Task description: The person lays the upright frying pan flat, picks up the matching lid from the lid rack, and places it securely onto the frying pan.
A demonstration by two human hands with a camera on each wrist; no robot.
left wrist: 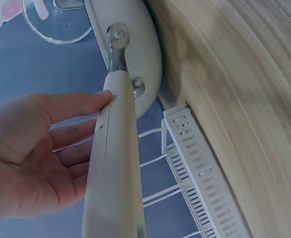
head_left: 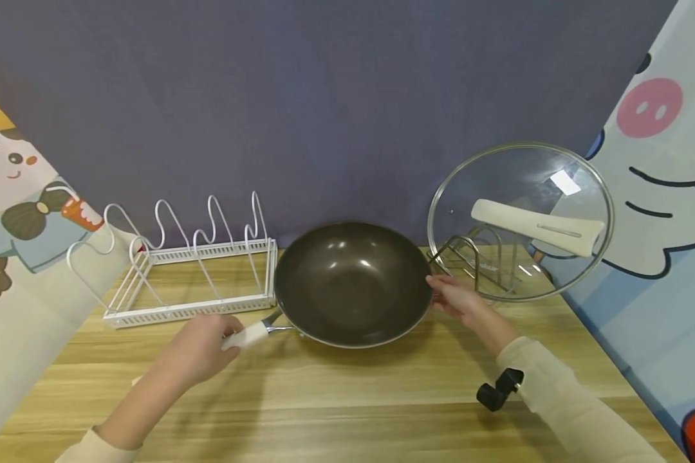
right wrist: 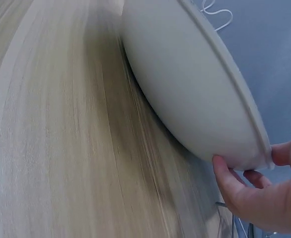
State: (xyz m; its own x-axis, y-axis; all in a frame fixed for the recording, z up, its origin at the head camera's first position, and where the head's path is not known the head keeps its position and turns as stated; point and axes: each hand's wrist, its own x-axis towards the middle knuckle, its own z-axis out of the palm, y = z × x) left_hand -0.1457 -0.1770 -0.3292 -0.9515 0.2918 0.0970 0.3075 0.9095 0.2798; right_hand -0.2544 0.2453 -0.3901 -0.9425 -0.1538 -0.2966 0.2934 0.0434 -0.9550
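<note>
A wok [head_left: 353, 289] with a dark inside and a pale outer wall is at the middle of the wooden table, its opening facing up and toward me. My left hand [head_left: 205, 347] holds its white handle [left wrist: 116, 148]; in the left wrist view the thumb lies along the near side of the handle and the fingers go behind it. At the opposite side, my right hand [head_left: 454, 299] pinches the wok's edge. In the right wrist view that hand [right wrist: 264, 193] has its thumb at the rim and fingertips against the outer wall [right wrist: 185, 84].
Left of the wok stands a white wire rack [head_left: 191, 312] with upright loops. On the right, a glass lid [head_left: 521, 173] with a white handle [head_left: 535, 225] leans upright in a metal stand [head_left: 469, 247]. A dark partition [head_left: 347, 116] rises behind the table [head_left: 347, 405].
</note>
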